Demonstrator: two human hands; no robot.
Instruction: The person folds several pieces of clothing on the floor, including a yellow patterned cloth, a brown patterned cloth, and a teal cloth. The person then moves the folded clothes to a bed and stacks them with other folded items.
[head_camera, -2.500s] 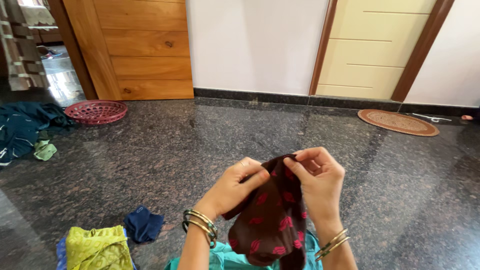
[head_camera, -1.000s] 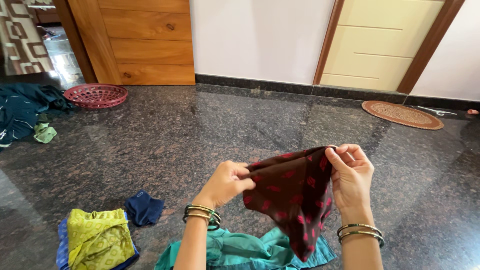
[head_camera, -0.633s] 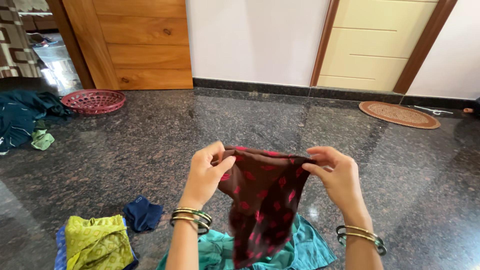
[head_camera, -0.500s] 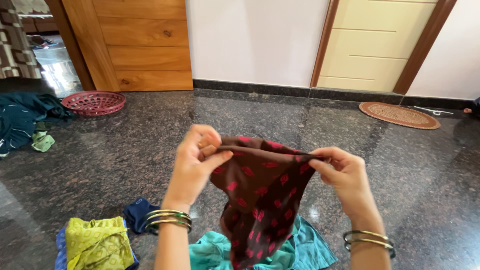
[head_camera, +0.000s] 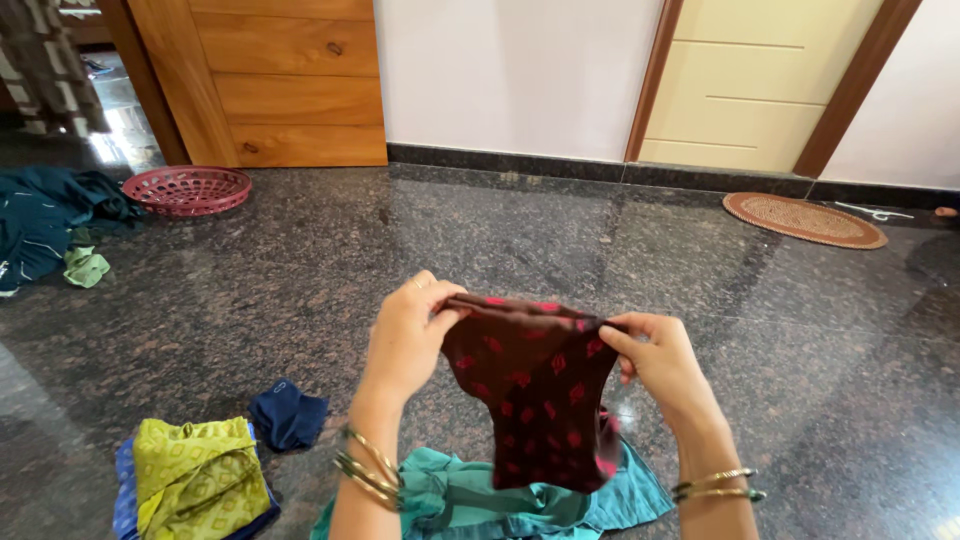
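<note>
Left hand (head_camera: 408, 335) and right hand (head_camera: 660, 362) each pinched a top corner of the maroon cloth (head_camera: 535, 395), a teal garment (head_camera: 480, 500) below them.

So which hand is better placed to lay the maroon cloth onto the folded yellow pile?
Probably the left hand: it grips the maroon cloth on the side nearer the yellow pile.

left hand (head_camera: 408, 335), right hand (head_camera: 660, 362), raised, fingers pinched closed, bangled wrists

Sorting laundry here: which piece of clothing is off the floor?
The dark maroon cloth with pink motifs, held by both hands; the others lie on the floor.
</note>
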